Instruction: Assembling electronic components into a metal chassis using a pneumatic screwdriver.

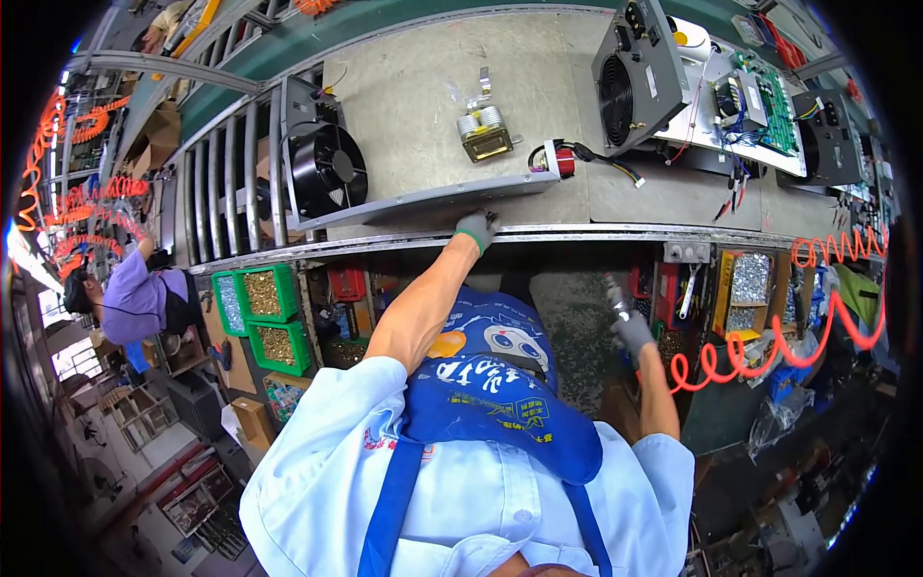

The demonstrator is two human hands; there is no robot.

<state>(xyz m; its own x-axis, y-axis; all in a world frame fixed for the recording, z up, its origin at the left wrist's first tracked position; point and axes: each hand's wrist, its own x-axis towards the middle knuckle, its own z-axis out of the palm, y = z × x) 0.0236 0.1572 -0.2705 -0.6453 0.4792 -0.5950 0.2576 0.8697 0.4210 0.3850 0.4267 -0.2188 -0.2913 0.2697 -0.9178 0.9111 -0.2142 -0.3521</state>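
Observation:
My left hand (476, 227), in a grey glove with a green cuff, is at the near edge of the bench, just below a long grey metal panel (433, 200). Its fingers are bent together; what they hold, if anything, is too small to make out. A black round fan (328, 170) is fixed to the panel's left end. Lower down on the right, my gloved right hand (632, 333) is closed around a silver air screwdriver (615, 294), tip pointing away from me. Behind the panel, a transformer (484, 132) rests on the bench, with a red-and-white part (559, 161) by the panel's right end.
At right on the bench stands another grey fan housing (640, 82) beside a green circuit board (769, 113). Rollers (231, 192) lie to the left. Green bins (279, 346) hold small metal parts. A red coiled hose (750, 361) hangs right. Another person (144, 298) works at far left.

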